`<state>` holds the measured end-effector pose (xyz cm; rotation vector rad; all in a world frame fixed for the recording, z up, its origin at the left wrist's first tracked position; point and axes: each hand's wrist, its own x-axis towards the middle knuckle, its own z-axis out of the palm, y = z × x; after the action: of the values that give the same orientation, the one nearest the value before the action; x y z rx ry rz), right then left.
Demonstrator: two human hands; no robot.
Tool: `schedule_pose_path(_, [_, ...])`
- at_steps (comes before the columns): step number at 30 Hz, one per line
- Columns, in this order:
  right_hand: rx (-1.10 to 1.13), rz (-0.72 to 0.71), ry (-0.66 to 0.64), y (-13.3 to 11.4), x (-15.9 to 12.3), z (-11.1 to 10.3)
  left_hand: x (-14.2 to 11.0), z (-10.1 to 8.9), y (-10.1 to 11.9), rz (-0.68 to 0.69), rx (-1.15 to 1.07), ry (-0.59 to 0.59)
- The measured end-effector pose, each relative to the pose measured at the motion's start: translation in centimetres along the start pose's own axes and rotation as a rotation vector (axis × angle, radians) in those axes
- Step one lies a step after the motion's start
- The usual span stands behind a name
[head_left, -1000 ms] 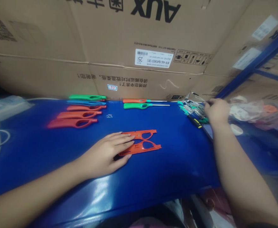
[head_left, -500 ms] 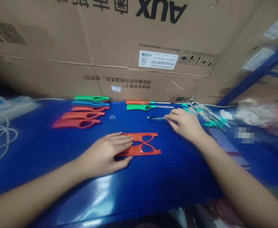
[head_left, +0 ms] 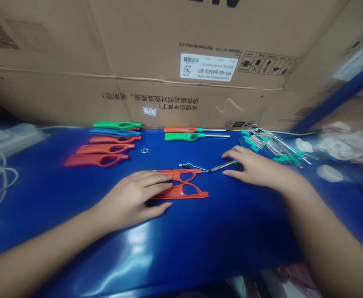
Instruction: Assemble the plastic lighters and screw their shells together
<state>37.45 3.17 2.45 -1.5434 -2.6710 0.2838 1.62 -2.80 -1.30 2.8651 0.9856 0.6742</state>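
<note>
Two orange lighter shell halves (head_left: 200,195) lie side by side on the blue table, their trigger loops pointing right. My left hand (head_left: 132,198) rests flat over their left ends, fingers stretched out and thumb apart. Just right of the upper half, a metal lighter tube (head_left: 223,166) with a teal end lies at a slant. Its left tip meets the shell's end, and thin wires run from it to a small black igniter piece (head_left: 186,166). Around the tube's teal end is my right hand (head_left: 246,165), thumb and fingers spread apart.
Several coloured lighter handles (head_left: 113,149) lie at the left back, near small white bits (head_left: 144,151). Two lighters with metal tubes (head_left: 197,135) lie before the cardboard box (head_left: 138,49). A pile of tubes with teal ends (head_left: 271,145) and white crumpled material (head_left: 339,142) are at right.
My right hand has brought the tube and its wired igniter piece down and left to the upper shell half, and its fingers have spread. My left hand stays on the shells.
</note>
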Motion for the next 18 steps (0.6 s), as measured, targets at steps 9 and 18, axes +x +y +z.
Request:
schedule_pose_path(9, [-0.179,0.298,-0.059,3.5,-0.6,-0.3,0.3,0.1,0.0,0.011,-0.035,0.003])
schedule_pose_path(18, [0.087,-0.114,-0.032,-0.1,0.1,-0.1,0.2,0.0,0.2,-0.002,-0.041,-0.003])
